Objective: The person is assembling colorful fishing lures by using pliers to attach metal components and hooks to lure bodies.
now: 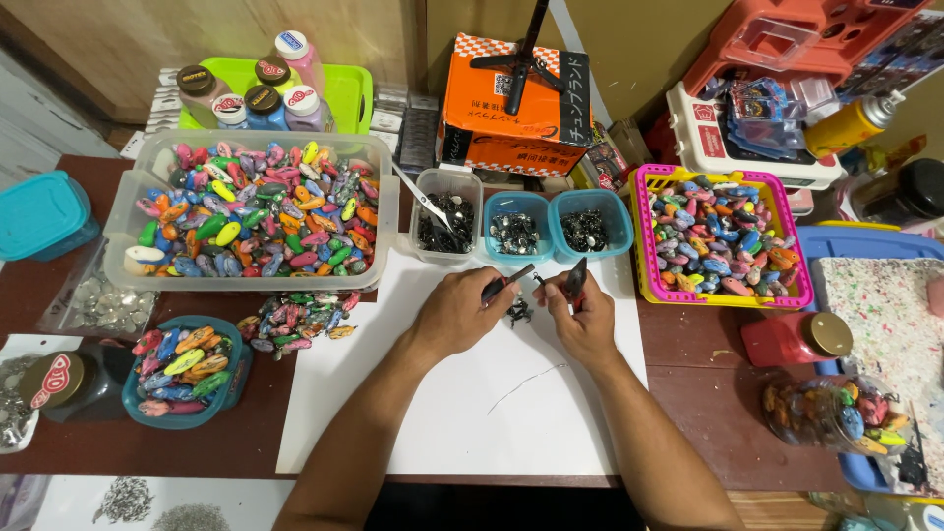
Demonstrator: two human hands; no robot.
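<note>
Two hands grip pliers over white paper (pixel 462 393), crowded by bins of colourful pieces.
Left hand (pixel 457 313) and right hand (pixel 580 320) each close fingers around pliers (pixel 506 282); small dark metal bits (pixel 518 313) lie between them, three tubs (pixel 518 226) just beyond.

1. I read this as a small home craft bench for bead and trinket work, centred on a white sheet (pixel 462 393) laid over a dark wooden table (pixel 718 403).
2. Left of the sheet I see a clear tub (pixel 258 211) heaped with colourful oval pieces.
3. Just behind the sheet stand small tubs of dark metal findings (pixel 518 228).
4. Right of it sits a pink basket (pixel 723 236) of more pieces.
5. Behind the clear tub, paint bottles (pixel 251 93) fill a green tray.
</note>
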